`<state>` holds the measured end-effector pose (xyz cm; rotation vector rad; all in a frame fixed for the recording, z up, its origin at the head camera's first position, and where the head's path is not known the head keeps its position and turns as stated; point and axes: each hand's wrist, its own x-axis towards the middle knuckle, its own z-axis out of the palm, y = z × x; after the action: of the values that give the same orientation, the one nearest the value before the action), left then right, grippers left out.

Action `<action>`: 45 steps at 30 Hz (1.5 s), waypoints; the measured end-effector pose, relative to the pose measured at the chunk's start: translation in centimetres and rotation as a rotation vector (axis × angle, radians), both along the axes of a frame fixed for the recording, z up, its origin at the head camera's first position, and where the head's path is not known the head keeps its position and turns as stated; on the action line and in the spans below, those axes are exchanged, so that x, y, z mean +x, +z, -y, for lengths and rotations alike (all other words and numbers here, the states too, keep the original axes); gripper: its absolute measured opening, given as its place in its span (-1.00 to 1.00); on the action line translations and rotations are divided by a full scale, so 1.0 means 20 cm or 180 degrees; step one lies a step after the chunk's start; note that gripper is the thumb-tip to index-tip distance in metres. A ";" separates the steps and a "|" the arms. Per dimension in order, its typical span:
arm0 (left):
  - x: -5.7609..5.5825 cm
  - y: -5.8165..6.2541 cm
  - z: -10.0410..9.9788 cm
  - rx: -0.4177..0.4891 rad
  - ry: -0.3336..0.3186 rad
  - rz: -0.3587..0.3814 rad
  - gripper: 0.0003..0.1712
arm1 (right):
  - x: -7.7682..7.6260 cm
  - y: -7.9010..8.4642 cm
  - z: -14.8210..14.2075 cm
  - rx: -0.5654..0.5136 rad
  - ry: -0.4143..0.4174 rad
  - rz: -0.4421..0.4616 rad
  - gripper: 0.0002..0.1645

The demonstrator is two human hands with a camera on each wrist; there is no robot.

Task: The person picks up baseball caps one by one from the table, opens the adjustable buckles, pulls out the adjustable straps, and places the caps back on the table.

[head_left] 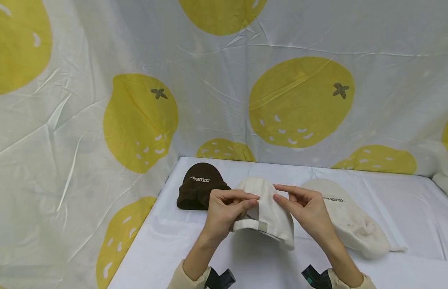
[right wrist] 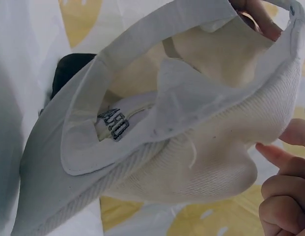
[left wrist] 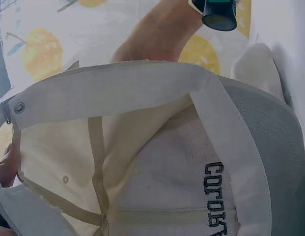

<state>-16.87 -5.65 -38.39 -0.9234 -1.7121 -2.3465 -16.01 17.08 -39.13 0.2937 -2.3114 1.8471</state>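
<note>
Between both hands is a white baseball cap (head_left: 270, 212), held up over the table with its back strap toward me. My left hand (head_left: 227, 210) pinches the cap's back edge beside the strap, thumb against index finger. On the crown's right side, my right hand (head_left: 307, 204) pinches the fabric with thumb and index fingertip. The right wrist view shows the crown (right wrist: 216, 167) dented beside those fingertips, with the other fingers curled. In the left wrist view, the cap's inside shows a pale sweatband (left wrist: 118, 91), dark lettering (left wrist: 214, 196) and a grey brim (left wrist: 275, 147).
A dark brown cap (head_left: 202, 186) with pale lettering sits at the table's back left. To the right lies a beige cap (head_left: 357, 222) with dark lettering. White cloth covers the table (head_left: 166, 249); a lemon-print sheet (head_left: 213, 88) hangs behind and at the left.
</note>
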 end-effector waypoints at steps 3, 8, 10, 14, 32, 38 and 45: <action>0.00 0.00 0.00 0.0073 -0.0011 0.0055 -0.57 | 0.00 0.01 0.00 0.0061 0.0013 0.0019 -0.67; 0.00 0.00 0.00 0.0143 0.0151 0.0155 -0.56 | 0.01 0.01 0.00 0.0122 0.0007 -0.0027 -0.68; 0.00 0.01 0.00 0.0184 0.0235 0.0242 -0.64 | 0.01 0.01 0.01 0.0125 -0.0004 -0.0068 -0.68; 0.00 0.02 0.00 0.0274 0.0381 0.0500 -0.90 | 0.02 0.02 0.01 0.0099 0.0017 -0.0154 -0.68; -0.03 0.05 -0.01 0.0730 0.0807 0.0615 -0.76 | 0.05 0.02 -0.03 -0.0334 0.0859 -0.0681 -0.71; -0.05 0.06 0.02 0.0784 0.0833 0.0542 -0.78 | 0.04 0.01 -0.03 -0.0415 0.0980 -0.0960 -0.57; -0.05 0.06 0.02 0.0794 0.0881 0.0576 -0.77 | 0.04 0.00 0.00 -0.0444 0.0922 -0.1270 -0.54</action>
<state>-17.88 -6.03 -37.16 -0.4169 -1.4447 -2.4369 -15.19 17.07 -39.14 0.9255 -1.9397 1.8502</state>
